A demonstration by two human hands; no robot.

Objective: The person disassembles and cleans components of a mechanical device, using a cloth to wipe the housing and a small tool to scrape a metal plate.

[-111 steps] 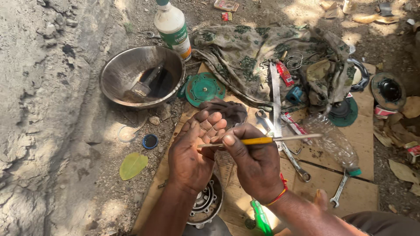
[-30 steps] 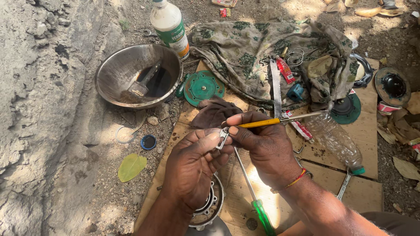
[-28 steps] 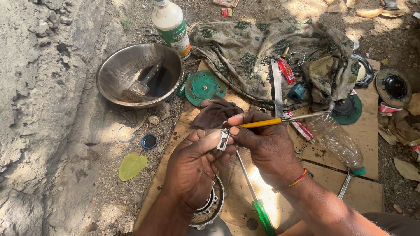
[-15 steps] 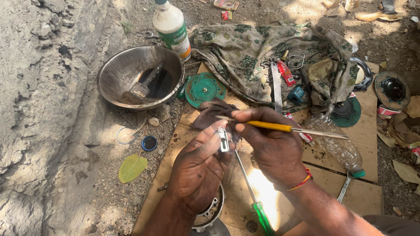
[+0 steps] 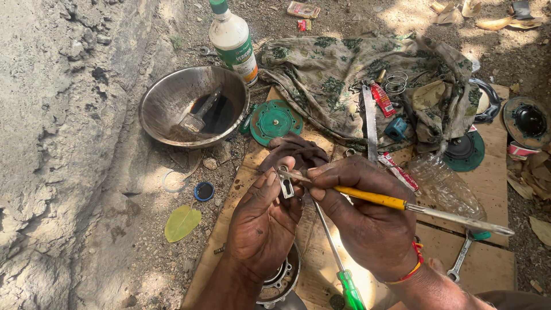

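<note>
Down at lower centre, the left hand pinches a small metal part in its fingertips, while the right hand grips a yellow-handled tool against it. Farther up left sits a metal bowl.

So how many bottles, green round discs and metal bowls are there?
Bottles: 2 (white bottle, clear bottle)
Green discs: 2 (left green disc, right green disc)
Metal bowls: 1 (metal bowl)
Total: 5
</note>
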